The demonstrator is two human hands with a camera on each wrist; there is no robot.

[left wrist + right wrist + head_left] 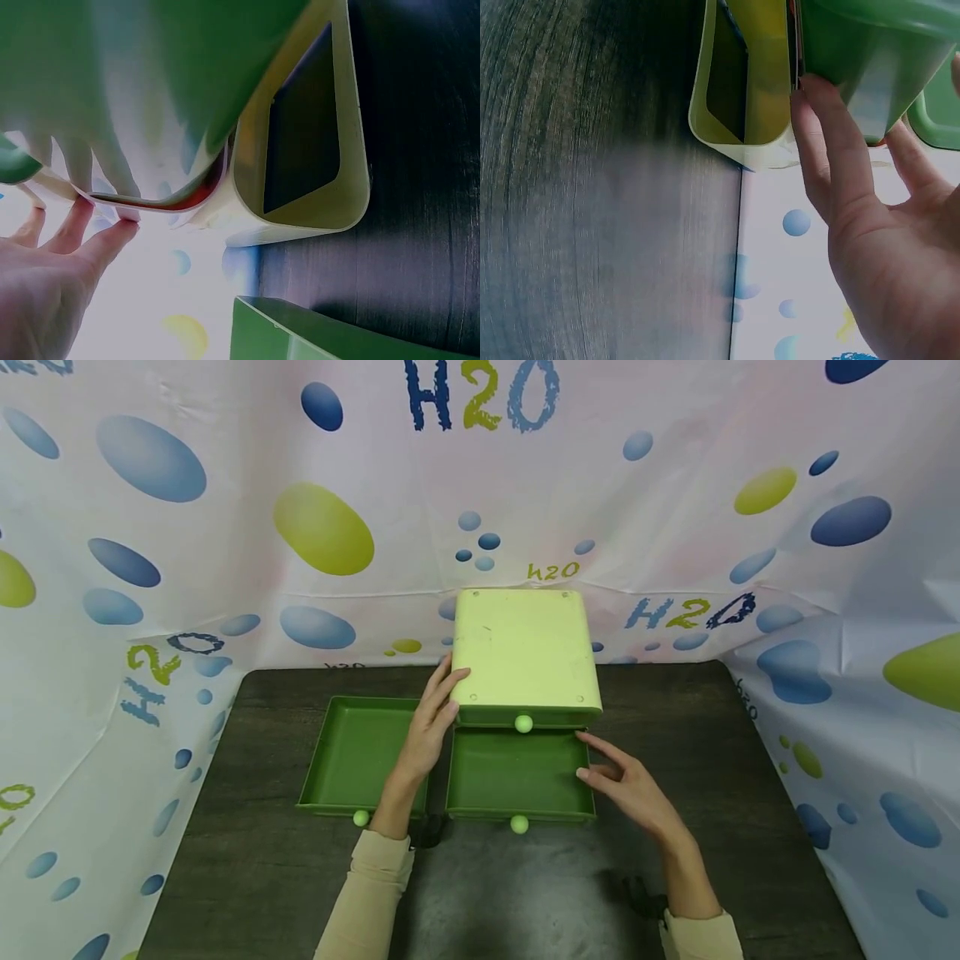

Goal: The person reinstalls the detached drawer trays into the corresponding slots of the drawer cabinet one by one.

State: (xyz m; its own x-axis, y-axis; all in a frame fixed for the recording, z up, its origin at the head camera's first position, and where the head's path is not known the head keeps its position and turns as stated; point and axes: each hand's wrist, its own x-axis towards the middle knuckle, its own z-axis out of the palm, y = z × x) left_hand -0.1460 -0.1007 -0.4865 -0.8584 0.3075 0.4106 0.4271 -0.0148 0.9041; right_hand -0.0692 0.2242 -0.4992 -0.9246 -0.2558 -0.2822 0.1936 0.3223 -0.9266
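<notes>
A light yellow-green drawer cabinet (pixel 525 643) stands at the back of the table. Its upper green drawer with a round knob (pixel 523 723) is in place. Below that, another green drawer (pixel 519 821) sticks out far toward the front. The bottom slot (pixel 304 127) is hollow in the left wrist view. My left hand (pixel 427 727) rests against the cabinet's left side, fingers stretched along it. With the fingertips of my right hand (pixel 626 785), I touch the right edge of the pulled-out drawer, near the cabinet's front.
A separate green drawer (pixel 360 817) lies on the dark table (pixel 247 868) left of the cabinet, partly behind my left forearm. A white curtain (pixel 420 477) printed with coloured bubbles hangs behind the table and along both sides.
</notes>
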